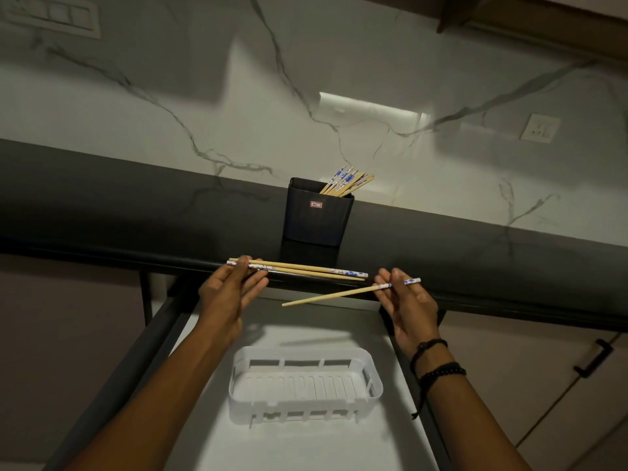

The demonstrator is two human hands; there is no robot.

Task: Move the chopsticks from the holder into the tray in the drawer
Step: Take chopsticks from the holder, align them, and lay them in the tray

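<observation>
A dark square holder (316, 215) stands on the black counter edge, with several wooden chopsticks (346, 181) with blue-patterned ends leaning out of it to the right. My left hand (231, 294) pinches a few chopsticks (306, 270) held level, just below the counter edge. My right hand (407, 304) pinches a single chopstick (336, 295) by its blue end, its tip pointing left and down. Both hands hover above the open drawer (339, 324). A white slotted plastic tray (302, 385) lies in the drawer below them, with nothing in it.
The black counter (136, 215) runs across the view under a marble wall with sockets (540, 127). The drawer's dark side rails (136, 365) flank the tray. A cabinet door with a black handle (593, 362) is at the right.
</observation>
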